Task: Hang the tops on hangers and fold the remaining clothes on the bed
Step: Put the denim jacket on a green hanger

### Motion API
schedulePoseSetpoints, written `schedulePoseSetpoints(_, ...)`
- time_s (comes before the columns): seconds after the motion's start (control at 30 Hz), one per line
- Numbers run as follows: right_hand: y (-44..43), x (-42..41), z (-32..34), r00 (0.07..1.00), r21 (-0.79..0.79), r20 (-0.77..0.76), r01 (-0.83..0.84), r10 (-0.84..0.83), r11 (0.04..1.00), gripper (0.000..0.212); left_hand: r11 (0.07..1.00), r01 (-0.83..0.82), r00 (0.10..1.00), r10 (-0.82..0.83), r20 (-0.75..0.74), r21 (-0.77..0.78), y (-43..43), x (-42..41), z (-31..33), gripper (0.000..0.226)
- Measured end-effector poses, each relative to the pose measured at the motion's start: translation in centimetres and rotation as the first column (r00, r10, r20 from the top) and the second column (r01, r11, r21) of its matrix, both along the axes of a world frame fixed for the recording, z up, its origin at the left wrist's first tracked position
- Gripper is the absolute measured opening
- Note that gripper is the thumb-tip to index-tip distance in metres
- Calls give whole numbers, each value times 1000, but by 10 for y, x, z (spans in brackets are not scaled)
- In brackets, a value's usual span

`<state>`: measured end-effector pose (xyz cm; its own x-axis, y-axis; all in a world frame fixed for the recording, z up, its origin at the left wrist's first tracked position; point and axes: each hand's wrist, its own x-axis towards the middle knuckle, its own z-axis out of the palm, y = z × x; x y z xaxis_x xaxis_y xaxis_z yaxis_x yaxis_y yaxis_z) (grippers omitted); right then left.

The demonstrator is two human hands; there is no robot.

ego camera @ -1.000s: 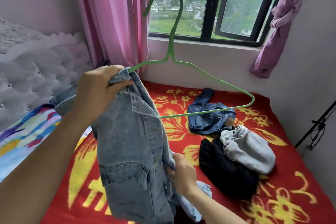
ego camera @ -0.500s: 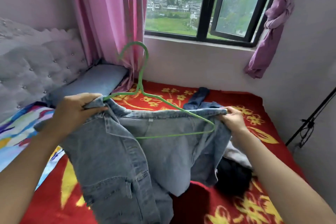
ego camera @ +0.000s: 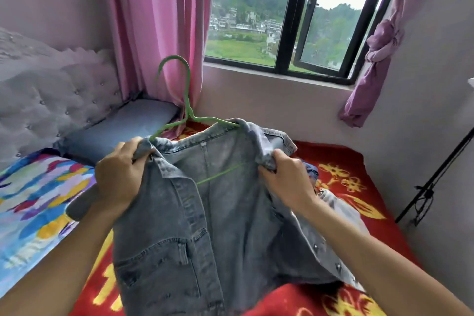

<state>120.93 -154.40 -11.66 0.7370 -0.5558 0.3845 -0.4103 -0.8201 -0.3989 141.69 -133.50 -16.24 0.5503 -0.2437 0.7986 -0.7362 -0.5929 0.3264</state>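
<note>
Denim jacket (ego camera: 218,213), stone-washed grey-blue, stiff twill with stitched chest pocket and metal snaps, held spread open between both hands over red blanket (ego camera: 359,169) with yellow floral print. Left hand (ego camera: 120,177) clenched on bunched shoulder fabric, fingers curled round the fold. Right hand (ego camera: 287,182) gripping the crumpled collar edge on the other side, fingers curled in. Thin green hanger (ego camera: 187,100) threaded inside the jacket: one arm emerging just above left hand, other arm tucked under the collar above right hand, bottom bar a slanted green line against the lining between the hands, curved hook sticking up beyond them. Just past right wrist, scraps of pale grey garment (ego camera: 341,202) and darker blue denim (ego camera: 311,169) on the blanket, mostly hidden. Left of left hand, multicolour patterned sheet (ego camera: 38,200); beyond it flat grey-blue pillow (ego camera: 123,131) and tufted, button-studded headboard (ego camera: 51,100). Farther back, pleated pink curtain (ego camera: 159,20), black-framed window (ego camera: 289,20), knotted purple curtain (ego camera: 379,46). Thin black stand (ego camera: 436,179) right of right arm.
</note>
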Motion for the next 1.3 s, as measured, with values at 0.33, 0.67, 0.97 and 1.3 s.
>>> schedulePoseSetpoints(0.33,-67,-16,30,972,-322,191,-70,137,944,83,971,218,963,-198,180,-97,21,-16,34,34)
schedulePoseSetpoints(0.67,-8,22,33,951,-94,239,-180,198,979,54,960,282,948,-277,155,-5,21,-27,61,38)
schedulePoseSetpoints(0.97,-2,58,27,954,182,288,-139,82,973,68,897,387,900,-316,-301,215,109,-38,36,74)
schedulePoseSetpoints(1.3,44,79,13,887,212,260,-437,380,874,55,999,-22,947,5,-321,-47,182,-88,27,40)
